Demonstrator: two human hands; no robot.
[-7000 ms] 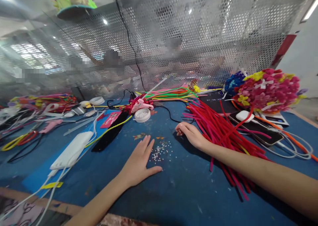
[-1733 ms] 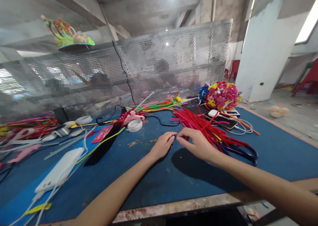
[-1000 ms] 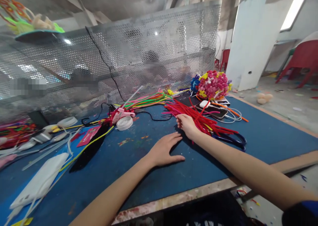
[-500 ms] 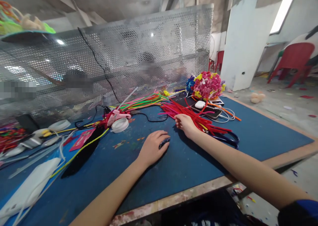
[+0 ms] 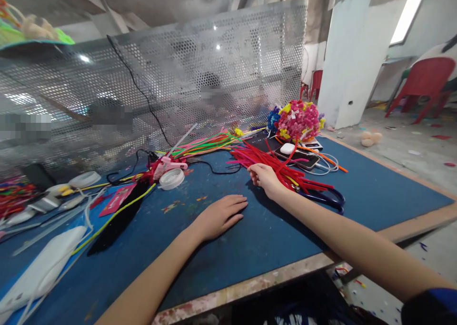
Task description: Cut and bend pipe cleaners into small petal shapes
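My left hand [image 5: 223,215] rests palm down on the blue tabletop [image 5: 285,253], its fingers stretched out and no object visible in it. To its upper right, my right hand [image 5: 264,180] is closed, fingertips curled together at the near left edge of a pile of red pipe cleaners [image 5: 259,156]. Whatever those fingers pinch, if anything, is too small to make out. A few pink and yellow stems lie among the red ones. Scissors with dark blue handles [image 5: 323,202] lie partly under the pile, beside my right forearm.
Behind the pile are a pink flower ball [image 5: 298,120], a phone [image 5: 307,161] and a white earphone case [image 5: 287,148]. Green and orange pipe cleaners [image 5: 203,146], a tape roll [image 5: 172,178] and a white power bank [image 5: 44,272] lie leftward. A perforated metal panel [image 5: 221,68] borders the back.
My left hand has flattened, its fingers now straighter and the dark patch between thumb and fingers out of sight. My right hand stays closed at almost the same spot.
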